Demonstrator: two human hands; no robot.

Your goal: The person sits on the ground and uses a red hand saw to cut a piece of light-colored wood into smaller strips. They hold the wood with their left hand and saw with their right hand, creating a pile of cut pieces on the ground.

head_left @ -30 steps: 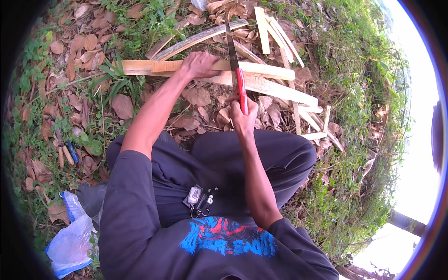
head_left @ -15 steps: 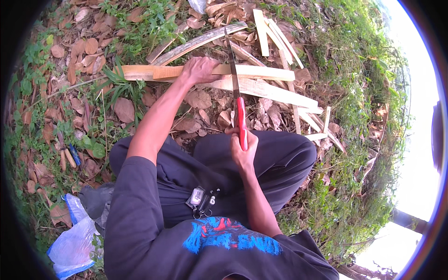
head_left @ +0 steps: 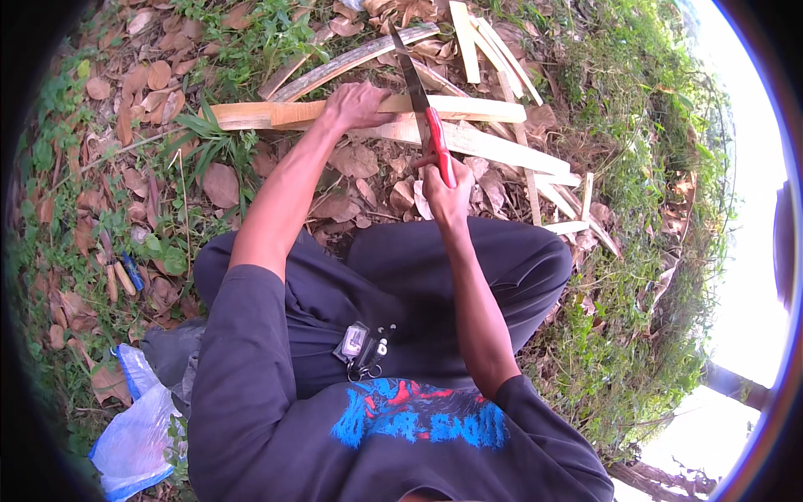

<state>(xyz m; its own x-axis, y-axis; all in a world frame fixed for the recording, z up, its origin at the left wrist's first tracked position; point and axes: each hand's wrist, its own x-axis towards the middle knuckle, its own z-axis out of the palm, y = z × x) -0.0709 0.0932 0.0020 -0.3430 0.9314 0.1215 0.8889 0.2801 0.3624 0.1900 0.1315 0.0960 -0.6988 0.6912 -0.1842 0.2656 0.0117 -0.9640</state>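
Note:
My right hand (head_left: 447,191) is closed round the red handle of a hand saw (head_left: 411,77). Its dark blade points away from me and crosses the upper wooden strip (head_left: 477,109), just right of my left hand. My left hand (head_left: 358,107) wraps over that pale strip and grips it, fingers partly hidden behind the wood. Beneath it, a second, wider pale board (head_left: 493,147) lies at a slight slant, its right end nearer me. Whether the saw teeth have entered the wood cannot be made out.
Several pale offcuts (head_left: 465,42) lie at the far right, and a bark-edged curved piece (head_left: 351,60) rests beyond my left hand. Wooden-handled tools (head_left: 124,278) lie on leaves at left, near a blue-edged plastic bag (head_left: 134,443). Grass (head_left: 636,335) borders the right.
My right hand has pushed the saw forward, away from me, and its handle now reaches the strip. The blade leans more to the left. My left hand keeps its grip on the strip.

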